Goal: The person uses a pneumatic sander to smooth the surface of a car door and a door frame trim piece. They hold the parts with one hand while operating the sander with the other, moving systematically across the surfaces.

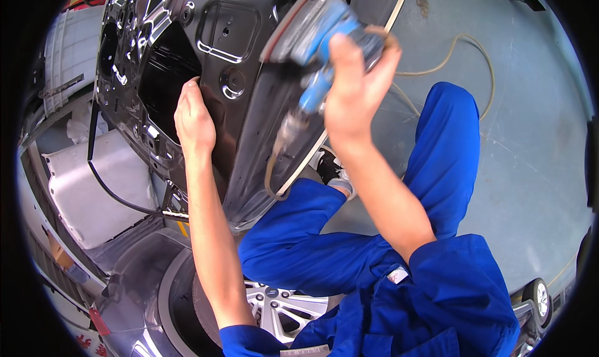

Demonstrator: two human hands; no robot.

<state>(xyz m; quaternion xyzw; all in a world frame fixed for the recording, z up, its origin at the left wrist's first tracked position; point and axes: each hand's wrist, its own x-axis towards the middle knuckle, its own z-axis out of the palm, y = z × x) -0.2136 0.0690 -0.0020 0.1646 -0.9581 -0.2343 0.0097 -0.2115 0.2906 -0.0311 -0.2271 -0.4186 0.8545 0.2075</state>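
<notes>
My right hand (355, 86) grips a blue air sander (331, 23) with a hose hanging from its lower end; tool and hand are smeared by motion. The sander is over the upper right side of a dark metal car panel (234, 42); whether its pad touches cannot be told. My left hand (194, 117) holds the panel at the edge of its large dark opening, fingers bent against it. The panel has several holes, pressed ribs and a pale strip along its right edge.
My blue-clad legs (449, 139) are bent beside the panel. A pale hose (477, 45) loops on the floor (524, 170). A silver sheet part (93, 195) stands at left, an alloy wheel (287, 301) lies below, and a small wheeled item (536, 301) sits at lower right.
</notes>
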